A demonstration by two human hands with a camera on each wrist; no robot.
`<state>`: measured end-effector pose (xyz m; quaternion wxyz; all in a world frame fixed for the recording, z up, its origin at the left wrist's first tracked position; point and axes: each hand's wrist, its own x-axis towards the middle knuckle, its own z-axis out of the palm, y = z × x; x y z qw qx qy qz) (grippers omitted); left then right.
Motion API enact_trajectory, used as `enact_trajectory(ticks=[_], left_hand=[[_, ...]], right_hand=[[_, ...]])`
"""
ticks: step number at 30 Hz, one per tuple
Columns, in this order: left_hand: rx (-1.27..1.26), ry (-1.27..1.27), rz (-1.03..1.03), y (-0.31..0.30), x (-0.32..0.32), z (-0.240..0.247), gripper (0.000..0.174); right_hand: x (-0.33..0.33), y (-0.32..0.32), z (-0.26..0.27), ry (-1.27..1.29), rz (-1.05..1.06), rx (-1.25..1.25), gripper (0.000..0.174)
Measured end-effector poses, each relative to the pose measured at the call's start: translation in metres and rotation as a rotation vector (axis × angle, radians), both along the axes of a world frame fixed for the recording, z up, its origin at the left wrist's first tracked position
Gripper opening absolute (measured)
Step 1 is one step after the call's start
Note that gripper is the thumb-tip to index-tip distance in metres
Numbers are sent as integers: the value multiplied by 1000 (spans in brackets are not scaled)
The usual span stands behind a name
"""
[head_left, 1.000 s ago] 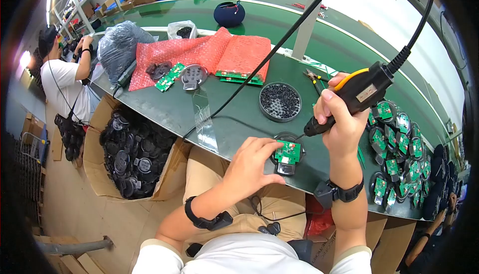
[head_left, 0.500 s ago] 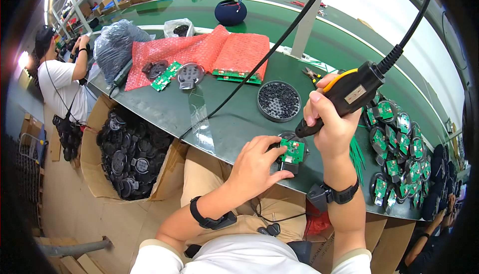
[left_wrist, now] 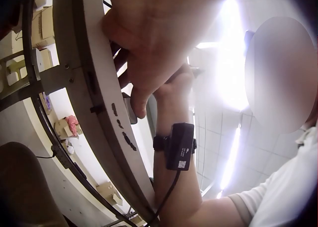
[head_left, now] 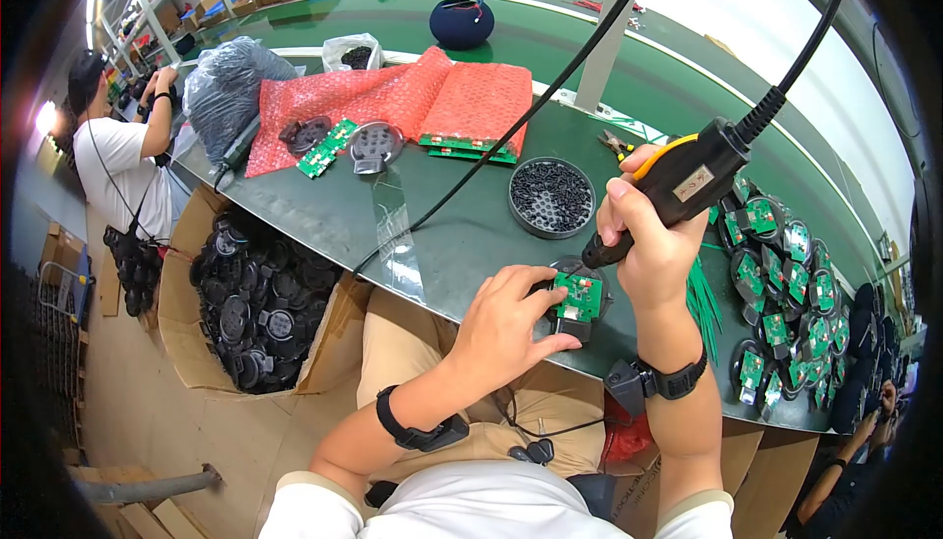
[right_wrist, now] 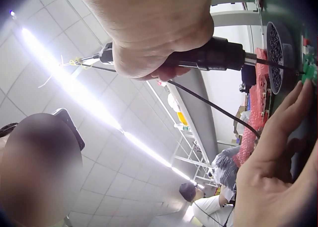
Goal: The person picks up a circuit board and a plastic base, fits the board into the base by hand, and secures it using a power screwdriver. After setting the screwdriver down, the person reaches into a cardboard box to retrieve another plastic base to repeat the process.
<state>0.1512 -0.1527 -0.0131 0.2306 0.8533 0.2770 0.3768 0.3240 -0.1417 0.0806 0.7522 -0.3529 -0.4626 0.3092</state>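
Note:
A green circuit board [head_left: 582, 297] lies on a round black plastic housing [head_left: 572, 329] near the bench's front edge. My left hand [head_left: 503, 328] holds this piece, index finger at the board's left side and thumb by the lower end of the housing. My right hand [head_left: 653, 244] grips a black electric screwdriver [head_left: 693, 181] with a yellow lever, slanted down toward the board. In the right wrist view, the screwdriver's thin bit [right_wrist: 276, 64] reaches the board's edge beside my left fingertips. The left wrist view shows the bench's underside, hiding the board.
Behind the board stands a round dish [head_left: 550, 234] of small black screws. Finished-looking housings with boards [head_left: 776, 328] pile up at right, near green strips [head_left: 701, 308] and pliers [head_left: 615, 144]. A carton [head_left: 187, 343] of black housings sits left; red bubble wrap [head_left: 344, 102] lies behind.
The screwdriver and right hand have shifted slightly left and down toward the board. The left hand stays on the piece, its fingers a little farther in. In the last half second almost nothing moves.

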Motion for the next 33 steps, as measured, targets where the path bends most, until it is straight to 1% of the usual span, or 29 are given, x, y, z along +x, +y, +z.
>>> enact_trajectory(ticks=[12,14,24,33], left_hand=[[-1,-10,3,0,1,-1,60],[9,-12,8,1,-1,0,61],[8,0,-8,1,0,0,61],[-12,19,-11,2,1,0,59]], right_hand=[[-1,0,0,-60,-17,-39,23],[-3,0,0,-23,3,-17,19],[-6,-4,3,-84,32,-52,18],[-8,-4,2,-135,74,-97,12]])
